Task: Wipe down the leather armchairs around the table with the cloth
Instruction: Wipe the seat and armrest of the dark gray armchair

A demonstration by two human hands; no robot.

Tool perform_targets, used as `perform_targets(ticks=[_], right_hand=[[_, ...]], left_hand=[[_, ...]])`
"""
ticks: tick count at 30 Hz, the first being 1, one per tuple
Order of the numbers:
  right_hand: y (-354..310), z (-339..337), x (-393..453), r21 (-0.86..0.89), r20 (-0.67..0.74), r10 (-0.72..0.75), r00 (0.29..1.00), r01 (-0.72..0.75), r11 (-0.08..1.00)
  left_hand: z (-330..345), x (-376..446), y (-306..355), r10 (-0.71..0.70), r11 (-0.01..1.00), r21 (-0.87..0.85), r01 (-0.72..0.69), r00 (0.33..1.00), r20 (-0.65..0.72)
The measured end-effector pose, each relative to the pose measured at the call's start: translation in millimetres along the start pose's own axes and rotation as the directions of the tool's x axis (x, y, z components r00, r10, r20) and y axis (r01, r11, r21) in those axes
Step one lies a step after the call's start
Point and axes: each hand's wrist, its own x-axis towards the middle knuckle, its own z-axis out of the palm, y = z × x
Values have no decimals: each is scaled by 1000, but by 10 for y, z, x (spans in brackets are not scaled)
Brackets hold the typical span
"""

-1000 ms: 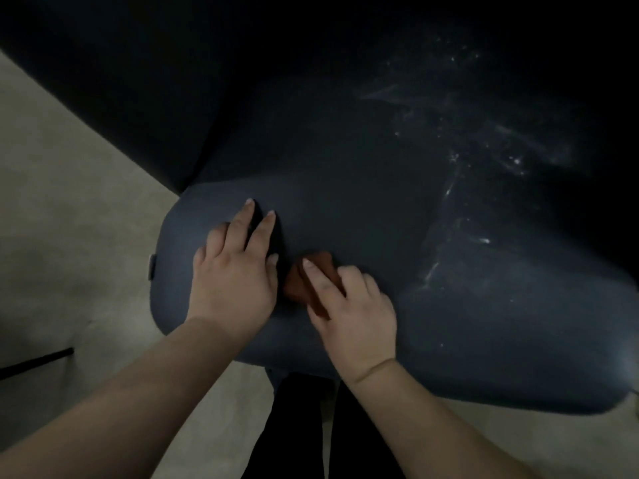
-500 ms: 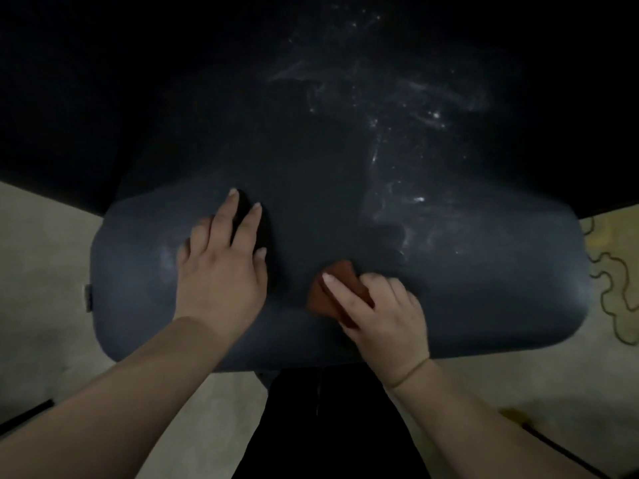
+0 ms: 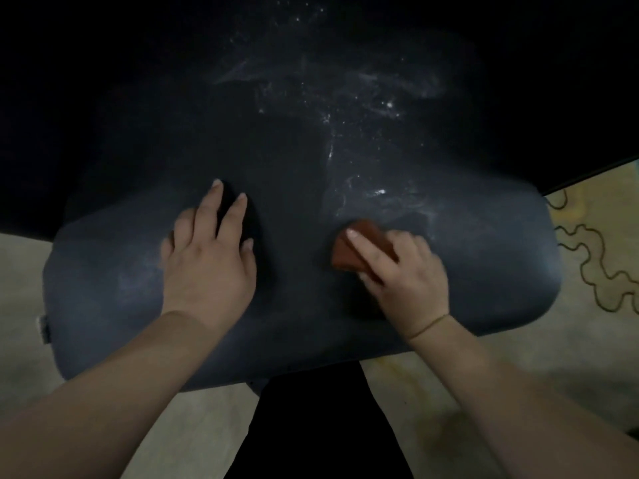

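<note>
A dark blue leather armchair (image 3: 484, 264) fills the head view, its rounded front edge nearest me. White dusty smears spread over the seat's middle and right. My left hand (image 3: 207, 261) rests flat on the leather at the left, fingers straight. To its right, my right hand (image 3: 404, 274) grips a folded reddish-brown cloth (image 3: 359, 247) and presses it on the seat, forefinger stretched over the cloth. The cloth sits just below the smears.
Pale floor lies under the chair on the left and in front. A beige rug (image 3: 594, 257) with a dark wavy line pattern is at the right. My dark-trousered legs (image 3: 321, 426) stand against the chair's front edge. The chair's back is lost in darkness.
My right hand has slid the cloth to the right, away from my left hand and toward the smears. The view has swung so the chair is more centred.
</note>
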Motion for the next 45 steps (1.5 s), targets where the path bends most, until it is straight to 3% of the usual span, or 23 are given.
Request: perform_targets(ticks=[4,8,11,12,13,17,19,20,22,24,25,26,29,31,33,35,37,38,39,43,45], right_hand=[[573,-109,134,-22,-60,327,943,-329,944],[733,-127,165,17,-100,434,895,-434,901],[718,-52,293,101,-77,736,672,-730,676],[631,-32,336,119,-60,773,631,-765,633],[506,-20,370,126,-51,767,640,-757,641],[224,-47,371,142,-25,583,812,-575,806],[427,-119,354,139,-45,565,824,-555,820],[596,-160,317,137,-71,602,795,-590,795],[942,-237,184,113,-115,734,669,-725,679],[1101,-254,36,70,-64,849,524,-846,528],[1048,-230,5,83,-17,869,495,-865,494],[929,-201,10,121,32,861,508,-857,501],[488,-120,73,228,101,701,706,-703,674],[498,-147,117,263,81,650,755,-646,717],[801,-209,72,257,-1,721,693,-696,670],[1233,-274,-28,203,-58,835,547,-812,547],[1503,-278,-116,187,-6,916,402,-899,396],[1489,-250,-113,197,21,925,379,-909,368],[1386,-211,-76,208,40,911,409,-896,393],[764,-102,90,256,110,718,687,-718,648],[893,-143,97,226,86,682,726,-681,697]], left_hand=[[7,92,-15,7,1000,-12,-8,1000,-8],[11,133,-46,9,1000,1,-9,1000,-14],[19,129,-35,5,1000,11,-5,1000,-13],[23,131,-26,6,1000,10,-5,1000,-13],[27,134,-15,6,1000,9,-5,1000,-14],[37,169,57,-2,1000,10,2,1000,-18],[39,206,106,3,1000,12,-3,1000,-17],[39,228,133,9,1000,12,-9,1000,-16],[35,275,177,21,1000,10,-21,1000,-17],[30,331,228,28,1000,9,-28,999,-15],[28,355,248,27,1000,10,-27,1000,-12],[31,379,273,28,1000,11,-28,1000,-11],[49,421,342,42,999,20,-41,999,-7],[63,445,365,39,999,33,-38,999,-11],[71,454,368,35,998,46,-34,999,-17],[69,462,365,46,997,56,-44,999,-22],[75,460,365,54,997,64,-53,998,-19],[78,456,371,52,996,67,-50,998,-19],[83,453,382,45,997,69,-43,999,-20],[93,453,430,27,997,74,-26,999,-20],[84,456,435,23,997,75,-22,1000,-12]])
